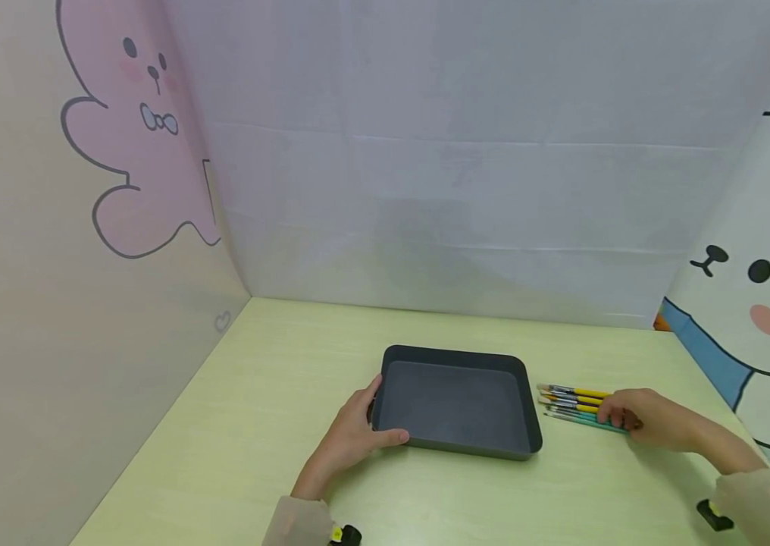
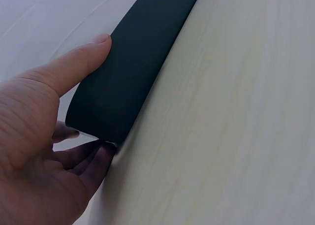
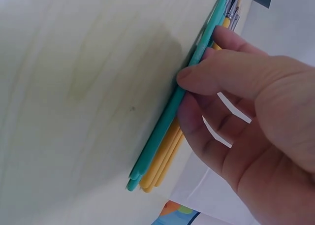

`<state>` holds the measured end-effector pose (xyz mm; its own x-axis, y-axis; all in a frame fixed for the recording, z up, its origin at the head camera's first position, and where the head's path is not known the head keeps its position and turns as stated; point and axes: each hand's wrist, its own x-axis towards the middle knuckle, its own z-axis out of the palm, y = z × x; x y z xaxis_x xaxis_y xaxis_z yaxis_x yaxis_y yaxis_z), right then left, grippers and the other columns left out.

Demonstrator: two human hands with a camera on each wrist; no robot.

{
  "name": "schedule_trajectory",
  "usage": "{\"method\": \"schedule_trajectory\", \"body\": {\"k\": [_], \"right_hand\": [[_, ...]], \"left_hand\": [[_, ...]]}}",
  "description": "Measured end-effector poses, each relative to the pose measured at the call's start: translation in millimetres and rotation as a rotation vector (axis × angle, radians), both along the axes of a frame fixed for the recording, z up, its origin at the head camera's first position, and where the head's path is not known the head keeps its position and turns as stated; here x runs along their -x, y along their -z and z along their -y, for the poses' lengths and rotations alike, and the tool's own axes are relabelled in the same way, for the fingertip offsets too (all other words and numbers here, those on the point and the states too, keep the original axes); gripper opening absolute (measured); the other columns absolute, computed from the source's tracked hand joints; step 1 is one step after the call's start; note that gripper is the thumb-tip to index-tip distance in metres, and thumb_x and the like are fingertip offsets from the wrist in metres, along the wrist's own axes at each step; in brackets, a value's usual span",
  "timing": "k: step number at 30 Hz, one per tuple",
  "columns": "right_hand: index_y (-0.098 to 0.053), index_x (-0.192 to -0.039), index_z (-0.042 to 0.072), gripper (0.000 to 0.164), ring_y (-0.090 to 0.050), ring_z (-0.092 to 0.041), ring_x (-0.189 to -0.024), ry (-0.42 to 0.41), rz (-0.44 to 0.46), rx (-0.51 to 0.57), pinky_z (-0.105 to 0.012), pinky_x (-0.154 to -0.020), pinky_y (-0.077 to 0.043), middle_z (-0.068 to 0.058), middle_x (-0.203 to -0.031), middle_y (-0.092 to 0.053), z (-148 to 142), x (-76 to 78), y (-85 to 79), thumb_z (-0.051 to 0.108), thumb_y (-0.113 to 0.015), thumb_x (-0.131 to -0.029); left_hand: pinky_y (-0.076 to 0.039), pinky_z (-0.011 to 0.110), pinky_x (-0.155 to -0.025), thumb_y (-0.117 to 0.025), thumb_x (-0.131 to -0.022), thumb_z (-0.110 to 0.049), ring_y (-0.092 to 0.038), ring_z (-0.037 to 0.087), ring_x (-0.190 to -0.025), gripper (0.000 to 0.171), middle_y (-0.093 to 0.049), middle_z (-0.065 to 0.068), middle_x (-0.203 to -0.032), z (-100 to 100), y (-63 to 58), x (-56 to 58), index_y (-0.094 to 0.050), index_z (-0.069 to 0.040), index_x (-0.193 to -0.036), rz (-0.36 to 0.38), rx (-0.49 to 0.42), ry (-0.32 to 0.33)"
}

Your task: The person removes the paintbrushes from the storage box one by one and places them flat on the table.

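A dark grey rectangular tray (image 1: pixel 460 402) lies on the table near the middle. My left hand (image 1: pixel 354 425) grips its near left corner; in the left wrist view the thumb lies against the tray's wall (image 2: pixel 123 67) and curled fingers reach its lower edge. To the right of the tray is a row of paintbrushes (image 1: pixel 565 400), yellow-handled and green-handled, bristle ends toward the tray. My right hand (image 1: pixel 644 417) pinches the brushes by their handles. Seen from the right wrist, the thumb is on a green brush (image 3: pixel 167 112), with yellow brushes (image 3: pixel 165 158) beside it and other fingers partly hidden behind.
The pale yellow table (image 1: pixel 242 432) extends around the tray. A white sheet (image 1: pixel 453 189) stands along the back, with a pink cartoon figure (image 1: pixel 146 152) on the left wall and a white cartoon figure (image 1: pixel 760 318) on the right one.
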<state>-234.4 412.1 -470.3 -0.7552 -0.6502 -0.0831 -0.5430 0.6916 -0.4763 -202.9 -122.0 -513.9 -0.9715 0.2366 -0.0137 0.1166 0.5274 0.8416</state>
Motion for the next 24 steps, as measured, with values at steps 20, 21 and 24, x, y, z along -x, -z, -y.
{"method": "schedule_trajectory", "body": {"k": [20,21,24], "right_hand": [[-0.071,-0.104,0.016,0.043,-0.045,-0.001,-0.078,0.046,-0.142,-0.038,-0.024,-0.064,-0.043,0.014,-0.089,-0.055,-1.2,-6.7,-0.9,-0.015,-0.082,-0.075],[-0.071,-0.104,0.016,0.043,-0.044,-0.001,-0.078,0.05,-0.155,-0.046,-0.024,-0.065,-0.042,0.014,-0.089,-0.055,0.7,-7.2,-2.5,-0.014,-0.083,-0.075],[-0.071,-0.105,0.015,0.039,-0.044,-0.002,-0.077,0.08,-0.189,-0.068,-0.024,-0.065,-0.042,0.013,-0.088,-0.054,8.4,-9.1,-7.7,-0.009,-0.085,-0.078]], "left_hand": [[-0.043,0.06,-0.113,-0.092,-0.082,-0.047,-0.047,0.041,-0.146,0.117,-0.039,0.022,-0.164,-1.6,-0.4,-0.4,-0.023,-0.013,-0.171,-0.005,-0.007,0.012],[-0.044,0.061,-0.113,-0.092,-0.082,-0.047,-0.047,0.041,-0.145,0.117,-0.039,0.022,-0.164,-1.2,-0.2,-0.7,-0.023,-0.013,-0.171,-0.006,-0.007,0.011],[-0.044,0.061,-0.113,-0.092,-0.082,-0.048,-0.047,0.041,-0.145,0.118,-0.039,0.022,-0.165,0.7,0.9,-2.0,-0.023,-0.014,-0.171,-0.002,-0.003,0.003]]}}
